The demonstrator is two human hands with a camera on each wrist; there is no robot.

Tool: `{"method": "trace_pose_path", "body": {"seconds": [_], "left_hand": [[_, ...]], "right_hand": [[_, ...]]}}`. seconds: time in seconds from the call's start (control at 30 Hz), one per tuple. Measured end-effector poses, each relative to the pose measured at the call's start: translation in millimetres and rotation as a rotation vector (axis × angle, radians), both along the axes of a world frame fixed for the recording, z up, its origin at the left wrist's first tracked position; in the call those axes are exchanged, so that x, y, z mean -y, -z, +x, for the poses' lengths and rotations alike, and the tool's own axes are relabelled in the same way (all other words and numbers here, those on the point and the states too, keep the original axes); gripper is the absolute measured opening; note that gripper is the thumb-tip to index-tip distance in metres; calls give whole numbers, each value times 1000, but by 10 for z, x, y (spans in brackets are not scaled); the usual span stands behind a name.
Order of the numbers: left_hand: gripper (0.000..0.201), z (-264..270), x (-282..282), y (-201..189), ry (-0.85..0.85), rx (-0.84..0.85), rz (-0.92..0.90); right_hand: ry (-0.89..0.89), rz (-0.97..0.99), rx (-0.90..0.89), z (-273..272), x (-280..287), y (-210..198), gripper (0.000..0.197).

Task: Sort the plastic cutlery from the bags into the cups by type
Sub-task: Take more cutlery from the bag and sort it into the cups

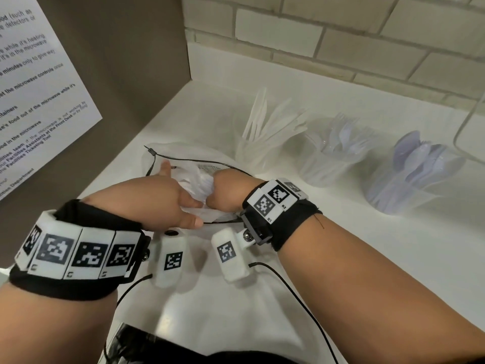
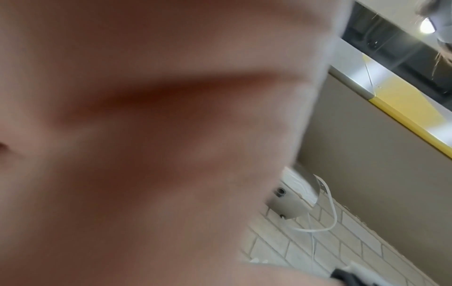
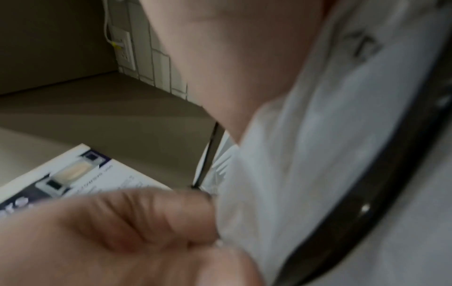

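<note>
Bench (image 1: 341, 258): a white surface against a pale brick wall, with a brown panel on the left carrying a printed notice (image 1: 34, 82).
Bag (image 1: 189, 164): a translucent white bag with a thin black drawstring, lying on the bench just in front of the person, to the left of the cups. White cutlery shows inside its open mouth.
Knife cup (image 1: 252, 153): a clear cup nearest the bag, holding white knives that fan upward.
Fork cup (image 1: 328, 164): a clear cup in the middle of the row, holding forks.
Spoon cup (image 1: 401, 190): a clear cup farthest right, holding spoons. The three stand side by side, likely so each type has its own place.
Left hand (image 1: 157, 198): fingers spread and mostly straight, resting against the bag's near edge, apparently to keep the mouth open.
Right hand (image 1: 225, 193): plunged into the bag's mouth, the fingers hidden in the head view. The right wrist view shows fingers curled beside the white plastic, but what they grip, if anything, I cannot tell.
Progress: all three cups already hold cutlery; the bag seems not yet emptied.
</note>
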State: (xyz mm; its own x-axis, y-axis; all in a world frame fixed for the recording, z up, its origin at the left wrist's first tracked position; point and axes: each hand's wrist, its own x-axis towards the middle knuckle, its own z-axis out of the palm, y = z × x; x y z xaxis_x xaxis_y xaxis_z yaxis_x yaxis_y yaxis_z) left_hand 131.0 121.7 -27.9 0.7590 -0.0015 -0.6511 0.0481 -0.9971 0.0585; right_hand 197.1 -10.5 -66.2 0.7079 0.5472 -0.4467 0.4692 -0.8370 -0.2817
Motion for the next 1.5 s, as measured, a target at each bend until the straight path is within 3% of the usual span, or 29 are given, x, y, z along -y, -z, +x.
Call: {"method": "trace_pose_path", "body": {"seconds": [0.07,0.17,0.27,0.33,0.4,0.5,0.67,0.83,0.9,1.0,1.07,1.17,1.27,1.4,1.5], "left_hand": [[55,-16,-17,13,-11,-2,1],[54,-28,-21,-4,-5,-2,-19],[45,-28,-29,-84,-30,39,-61],[39,-14,-69,-124,-77,155,-86],[49,6,-116,-120,-153,261,-117],[77,25,-136,-73,-184,292,-156],[90,65,-125,-30,-242,318,-190],[102,96,-173,-12,-276,270,-189],[94,87,-196,-49,-248,227,-211],[55,64,-218,-151,-267,320,-351],[51,69,-243,-188,-292,386,-418],[66,95,-268,-160,-304,355,-356],[81,105,-252,-53,-335,316,-284],[95,85,-121,37,-249,284,-182],[99,70,-67,93,-158,260,-144]], "right_hand": [[10,27,-13,9,27,-11,18],[53,116,-38,2,66,-20,36],[56,108,-68,9,80,-7,26],[47,96,-75,20,86,10,22],[48,149,-76,6,104,6,29],[62,277,-103,-23,133,-45,40],[103,301,-109,-4,145,-53,33],[216,345,-106,30,128,30,44],[206,336,-129,49,121,74,52],[61,231,-132,53,156,36,49],[18,223,-107,34,152,10,45],[104,421,-38,4,122,27,40],[243,749,-116,2,127,-10,45],[283,1019,-186,0,160,-77,47],[380,1227,-233,7,178,-159,33]]}}
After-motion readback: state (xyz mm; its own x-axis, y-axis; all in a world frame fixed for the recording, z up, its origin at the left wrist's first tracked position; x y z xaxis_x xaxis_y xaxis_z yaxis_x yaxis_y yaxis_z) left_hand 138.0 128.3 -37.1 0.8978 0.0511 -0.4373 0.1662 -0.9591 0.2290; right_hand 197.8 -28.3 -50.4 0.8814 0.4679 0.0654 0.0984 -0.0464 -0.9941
